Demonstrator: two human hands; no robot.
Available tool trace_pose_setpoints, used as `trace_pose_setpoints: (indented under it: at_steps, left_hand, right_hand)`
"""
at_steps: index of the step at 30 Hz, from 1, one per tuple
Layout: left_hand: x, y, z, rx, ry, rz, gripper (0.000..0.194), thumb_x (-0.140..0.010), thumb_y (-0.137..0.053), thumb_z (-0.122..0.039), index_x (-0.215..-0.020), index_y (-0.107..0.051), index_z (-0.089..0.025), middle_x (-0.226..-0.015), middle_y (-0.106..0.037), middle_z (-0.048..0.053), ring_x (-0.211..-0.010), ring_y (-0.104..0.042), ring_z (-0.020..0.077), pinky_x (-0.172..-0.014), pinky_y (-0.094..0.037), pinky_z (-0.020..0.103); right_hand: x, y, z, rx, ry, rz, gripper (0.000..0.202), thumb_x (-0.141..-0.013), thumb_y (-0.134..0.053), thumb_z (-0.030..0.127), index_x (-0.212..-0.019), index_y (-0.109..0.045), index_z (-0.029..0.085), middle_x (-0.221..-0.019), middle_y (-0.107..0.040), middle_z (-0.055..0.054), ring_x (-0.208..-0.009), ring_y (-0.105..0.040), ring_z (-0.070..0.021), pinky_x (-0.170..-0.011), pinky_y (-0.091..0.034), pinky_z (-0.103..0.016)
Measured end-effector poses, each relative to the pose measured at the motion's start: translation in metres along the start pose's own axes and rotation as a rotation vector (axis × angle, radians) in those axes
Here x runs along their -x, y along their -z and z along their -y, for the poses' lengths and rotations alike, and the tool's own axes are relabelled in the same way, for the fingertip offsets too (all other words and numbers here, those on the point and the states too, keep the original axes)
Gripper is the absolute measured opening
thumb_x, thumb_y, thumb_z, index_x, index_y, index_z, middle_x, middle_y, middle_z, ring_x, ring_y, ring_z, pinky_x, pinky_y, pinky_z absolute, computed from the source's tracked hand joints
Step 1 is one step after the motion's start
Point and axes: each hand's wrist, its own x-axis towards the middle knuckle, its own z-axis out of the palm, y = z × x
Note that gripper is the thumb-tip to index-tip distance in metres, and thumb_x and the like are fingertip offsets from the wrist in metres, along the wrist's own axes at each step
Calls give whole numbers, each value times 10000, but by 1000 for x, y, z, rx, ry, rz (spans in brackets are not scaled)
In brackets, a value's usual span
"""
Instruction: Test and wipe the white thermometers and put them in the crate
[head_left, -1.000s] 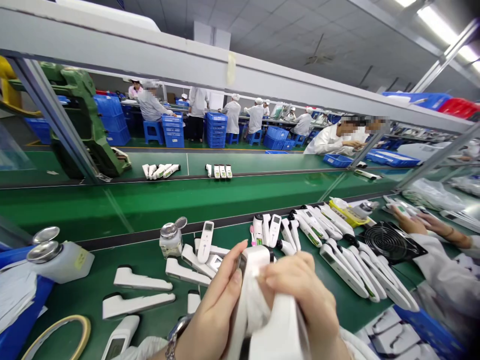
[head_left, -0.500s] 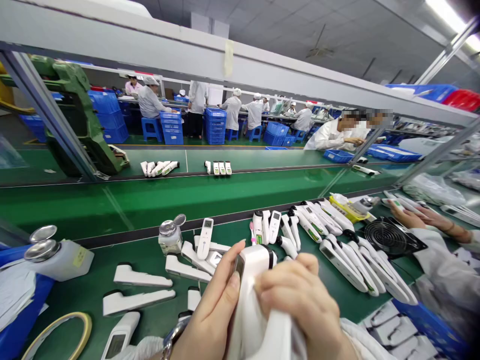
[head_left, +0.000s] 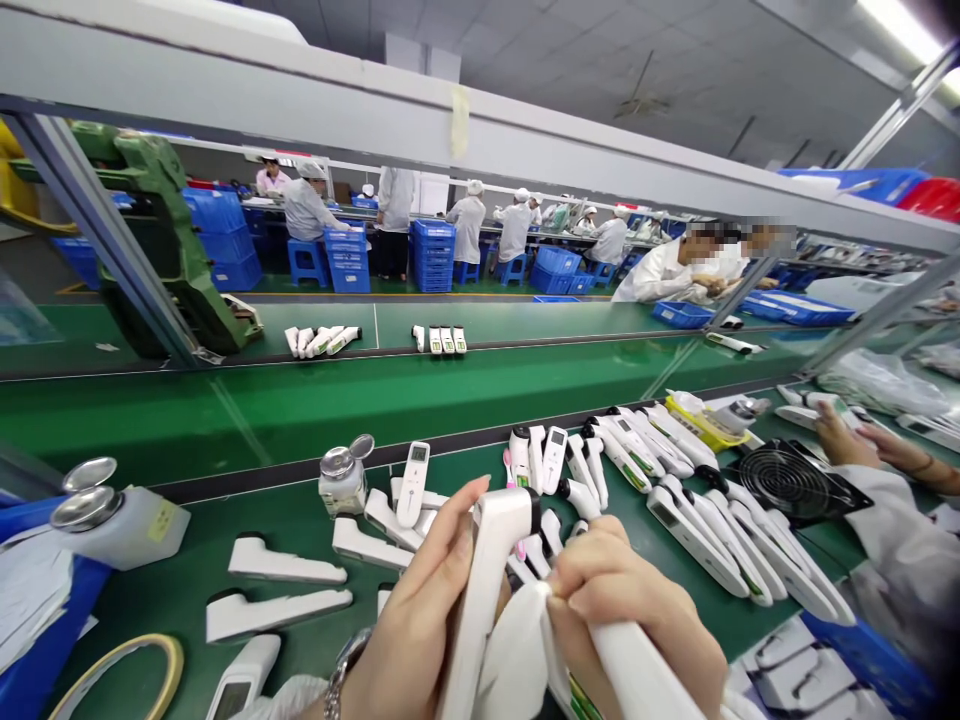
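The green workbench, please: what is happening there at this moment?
The person's left hand holds a white handheld device with a black tip. The right hand pinches what looks like a white cloth close beside it, and also holds a second white device. Similar devices lie around on the green workbench.

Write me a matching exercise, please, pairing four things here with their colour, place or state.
1. Left hand
2. Tape roll
3. Basket
4. Fan

A. Black, on the right side of the table
B. Closed around a white device
C. Lying flat, at the picture's lower left
D. Bright yellow, with something white in it

Pairs: 1-B, 2-C, 3-D, 4-A
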Motion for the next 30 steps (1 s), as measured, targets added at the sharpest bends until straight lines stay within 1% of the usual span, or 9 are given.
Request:
trace_pose_setpoints:
  at_steps: [2, 4, 10, 15, 18, 22, 24, 27, 30]
  left_hand:
    - [-4, 1, -1, 137, 86, 42, 482, -840, -528, -400, -1307, -442, -318, -763, -634, 18, -557, -506, 88, -518, -381, 189]
    - [-8, 1, -3, 219, 104, 49, 481, -847, -523, -376, -1313, -432, -296, -754, -637, 39, -541, -492, 86, -515, -369, 192]
    - [-13, -1, -2, 279, 141, 27, 505, -821, -570, -343, -1305, -436, -289, -851, -672, 66, -668, -578, 131, -617, -423, 223]
    - [-18, -1, 3, 234, 44, -38, 491, -798, -584, -368, -1268, -487, -266, -1077, -643, 51, -962, -588, 197, -801, -432, 256]
    - [-23, 4, 6, 100, 8, -13, 516, -780, -580, -441, -1264, -497, -284, -1186, -598, 37, -1124, -510, 235, -934, -377, 298]
    - [-28, 10, 10, -103, -65, -58, 489, -795, -538, -484, -1239, -530, -280, -1302, -525, 38, -1274, -371, 263, -1084, -196, 361]
    - [-30, 12, 12, -162, -85, -92, 477, -802, -523, -489, -1232, -538, -284, -1345, -488, 29, -1307, -323, 272, -1100, -161, 378]
    - [-29, 10, 12, -164, -76, -84, 478, -795, -531, -487, -1229, -542, -288, -1353, -483, 20, -1299, -340, 272, -1085, -213, 367]
    - [-25, 5, 7, -28, -66, -50, 485, -771, -592, -427, -1224, -548, -257, -1305, -531, 43, -1219, -443, 258, -1027, -305, 315]
  right_hand:
    - [3, -2, -8, -55, -50, -46, 266, -721, -582, -2, -809, -501, 236, -718, -606, 10, -593, -580, -145, -641, -440, -326]
    - [3, -3, -15, -73, -83, -13, 283, -715, -578, -3, -828, -493, 242, -716, -597, 10, -610, -584, -147, -592, -461, -294]
    - [-4, -5, -19, -41, -146, 7, 299, -727, -585, -8, -829, -483, 254, -721, -583, 17, -647, -593, -140, -589, -497, -262]
    - [-3, -15, -17, 51, 3, 0, 322, -706, -598, -39, -863, -517, 230, -784, -635, -7, -676, -620, -169, -646, -458, -347]
    - [-5, -23, -20, 139, 55, 47, 281, -707, -597, -22, -830, -530, 223, -781, -656, -1, -650, -626, -163, -650, -413, -357]
    - [-12, -27, -25, 252, 102, -123, 253, -738, -563, -18, -826, -539, 217, -779, -657, -8, -664, -624, -170, -649, -375, -355]
    - [-14, -28, -23, 252, 118, -134, 215, -764, -542, 13, -836, -542, 217, -769, -657, -10, -680, -625, -176, -665, -372, -359]
    - [-16, -29, -18, 199, 121, -61, 148, -802, -517, 97, -768, -568, 232, -728, -671, 20, -625, -618, -157, -651, -374, -344]
    - [-19, -25, -24, 165, 54, -146, 160, -779, -549, 84, -757, -594, 236, -749, -673, 17, -675, -622, -169, -685, -375, -350]
